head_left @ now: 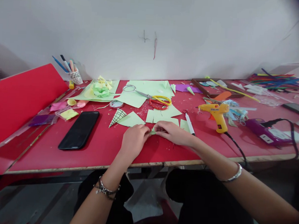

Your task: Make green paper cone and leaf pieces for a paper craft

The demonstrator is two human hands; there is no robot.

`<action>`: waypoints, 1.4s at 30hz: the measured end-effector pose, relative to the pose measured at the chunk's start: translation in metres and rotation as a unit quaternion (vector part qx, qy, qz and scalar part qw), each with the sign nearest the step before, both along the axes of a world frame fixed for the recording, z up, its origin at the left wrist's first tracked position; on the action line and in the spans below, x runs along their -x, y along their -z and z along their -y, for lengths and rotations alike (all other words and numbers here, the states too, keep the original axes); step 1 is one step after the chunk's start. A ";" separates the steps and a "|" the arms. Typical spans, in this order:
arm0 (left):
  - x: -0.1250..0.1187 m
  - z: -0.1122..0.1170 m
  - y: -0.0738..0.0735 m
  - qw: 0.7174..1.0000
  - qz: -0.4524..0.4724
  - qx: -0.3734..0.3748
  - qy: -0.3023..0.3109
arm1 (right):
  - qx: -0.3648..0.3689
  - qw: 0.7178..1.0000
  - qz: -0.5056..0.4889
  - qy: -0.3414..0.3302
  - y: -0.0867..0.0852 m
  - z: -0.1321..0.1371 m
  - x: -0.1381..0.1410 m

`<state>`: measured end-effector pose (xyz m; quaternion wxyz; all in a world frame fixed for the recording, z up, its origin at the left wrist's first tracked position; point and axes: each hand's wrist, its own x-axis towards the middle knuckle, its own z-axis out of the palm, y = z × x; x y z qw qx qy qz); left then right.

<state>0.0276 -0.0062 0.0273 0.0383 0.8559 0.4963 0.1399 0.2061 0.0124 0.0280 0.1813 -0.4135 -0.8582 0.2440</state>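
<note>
Both my hands meet near the front middle of the red table [100,149]. My left hand [134,139] and my right hand [172,132] each pinch an end of a small light-green paper piece [152,133] held just above the tabletop. The fingers of both hands are curled closed round it. Cut green paper shapes [161,116] lie just behind my hands, and a green cone with a black grid [117,117] sits to the left of them.
A black phone [79,129] lies at the left. Scissors [153,99] rest on green sheets at the back. A yellow glue gun [217,114] stands to the right, its cord running off the edge. A red sheet [21,96] leans at far left beside a pen cup [75,76].
</note>
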 end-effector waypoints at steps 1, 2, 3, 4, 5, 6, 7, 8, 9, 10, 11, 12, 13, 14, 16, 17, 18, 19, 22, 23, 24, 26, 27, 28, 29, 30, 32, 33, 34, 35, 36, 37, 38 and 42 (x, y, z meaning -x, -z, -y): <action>0.001 0.000 -0.001 1.000 0.013 0.008 0.000 | -0.001 1.000 -0.010 0.000 0.001 0.000 -0.001; 0.002 -0.001 -0.001 1.000 0.024 0.015 -0.001 | -0.005 1.000 -0.016 -0.004 0.003 0.000 -0.001; 0.003 -0.001 -0.001 0.999 0.031 0.022 -0.004 | -0.013 1.000 -0.017 -0.008 0.004 -0.001 -0.002; 0.003 -0.001 -0.001 0.999 0.036 0.027 -0.008 | -0.023 1.000 -0.016 -0.011 0.005 -0.001 -0.002; 0.004 0.000 -0.001 0.999 0.040 0.032 -0.011 | -0.033 0.999 -0.014 -0.010 0.006 -0.001 -0.002; 0.003 0.000 -0.001 0.998 0.042 0.034 -0.012 | -0.041 0.999 -0.013 -0.008 0.006 -0.001 -0.002; 0.003 0.000 -0.001 0.999 0.041 0.032 -0.009 | -0.045 0.999 -0.010 -0.006 0.006 -0.001 -0.001; 0.003 0.000 0.000 0.999 0.033 0.026 -0.006 | -0.044 0.999 -0.006 -0.004 0.006 -0.001 -0.001; 0.002 0.000 0.000 1.000 0.018 0.016 -0.003 | -0.039 0.999 0.000 -0.003 0.005 -0.001 0.000; 0.001 0.000 0.000 1.000 -0.004 0.003 0.000 | -0.031 0.999 0.008 -0.003 0.005 -0.002 0.000; 0.001 0.000 0.001 0.999 -0.030 -0.012 0.002 | -0.023 1.000 0.014 -0.004 0.004 -0.003 0.001; 0.000 0.000 0.001 0.998 -0.056 -0.027 0.002 | -0.015 1.000 0.020 -0.005 0.002 -0.004 0.001; -0.001 0.000 0.002 0.996 -0.080 -0.042 0.003 | -0.008 1.000 0.027 -0.008 0.001 -0.006 0.001; -0.002 0.000 0.002 0.994 -0.098 -0.055 0.006 | 0.001 0.999 0.034 -0.014 0.000 -0.009 0.001; -0.003 0.000 0.002 0.989 -0.123 -0.077 0.011 | 0.019 0.998 0.051 -0.033 -0.002 -0.017 0.001; -0.004 0.000 0.002 0.988 -0.132 -0.083 0.013 | 0.029 0.997 0.059 -0.045 -0.003 -0.021 0.001; -0.004 0.001 0.002 0.987 -0.138 -0.086 0.013 | 0.039 0.995 0.066 -0.057 -0.004 -0.026 0.001; -0.005 0.001 0.001 0.986 -0.142 -0.088 0.011 | 0.047 0.994 0.070 -0.069 -0.005 -0.030 0.001; -0.008 0.003 -0.002 0.986 -0.145 -0.087 -0.004 | 0.063 0.992 0.070 -0.090 -0.006 -0.040 0.001; -0.009 0.003 -0.003 0.986 -0.142 -0.085 -0.013 | 0.063 0.992 0.066 -0.091 -0.005 -0.041 0.002; -0.010 0.003 -0.004 0.987 -0.137 -0.081 -0.023 | 0.060 0.992 0.061 -0.089 -0.004 -0.041 0.002; -0.012 0.003 -0.006 0.989 -0.121 -0.071 -0.043 | 0.044 0.995 0.048 -0.076 -0.002 -0.037 0.002; -0.013 0.003 -0.006 0.990 -0.112 -0.066 -0.052 | 0.033 0.996 0.041 -0.068 0.000 -0.034 0.002; -0.014 0.003 -0.006 0.991 -0.104 -0.061 -0.059 | 0.019 0.998 0.033 -0.057 0.001 -0.029 0.002; -0.014 0.002 -0.006 0.991 -0.099 -0.055 -0.065 | 0.002 0.999 0.025 -0.044 0.002 -0.025 0.002; -0.015 0.002 -0.005 0.992 -0.094 -0.050 -0.068 | -0.020 0.999 0.017 -0.033 0.004 -0.020 0.002; -0.014 0.001 -0.004 0.993 -0.087 -0.042 -0.069 | -0.070 0.997 0.009 -0.022 0.005 -0.012 0.002; -0.014 0.000 -0.004 0.993 -0.084 -0.039 -0.069 | -0.091 0.996 0.010 -0.021 0.005 -0.009 0.003; -0.013 -0.001 -0.003 0.994 -0.082 -0.038 -0.068 | -0.106 0.994 0.014 -0.023 0.005 -0.007 0.003; -0.012 -0.001 -0.002 0.994 -0.080 -0.037 -0.066 | -0.116 0.993 0.022 -0.026 0.005 -0.007 0.004; -0.012 -0.001 -0.001 0.994 -0.078 -0.036 -0.064 | -0.121 0.992 0.033 -0.028 0.005 -0.006 0.005; -0.011 -0.002 -0.001 0.994 -0.077 -0.035 -0.061 | -0.124 0.991 0.044 -0.031 0.006 -0.007 0.005; -0.010 -0.002 0.000 0.995 -0.076 -0.036 -0.056 | -0.128 0.990 0.051 -0.033 0.006 -0.008 0.006; -0.006 -0.002 0.004 0.996 -0.068 -0.049 -0.032 | -0.132 0.990 0.032 -0.028 0.009 -0.012 0.005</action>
